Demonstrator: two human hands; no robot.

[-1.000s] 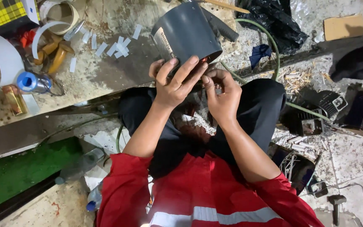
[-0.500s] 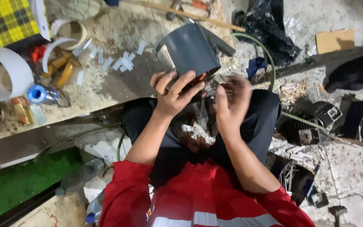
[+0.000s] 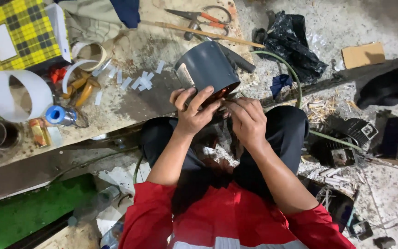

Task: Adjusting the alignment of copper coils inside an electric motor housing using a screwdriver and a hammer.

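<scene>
while bracing the grey motor housing with left hand clamped on its rim, keep right hand pinching lightly at the copper-lined opening, working slowly.

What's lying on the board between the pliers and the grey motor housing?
In the head view, small white paper strips lie scattered between the pliers and the grey housing, which the left hand grips.
</scene>
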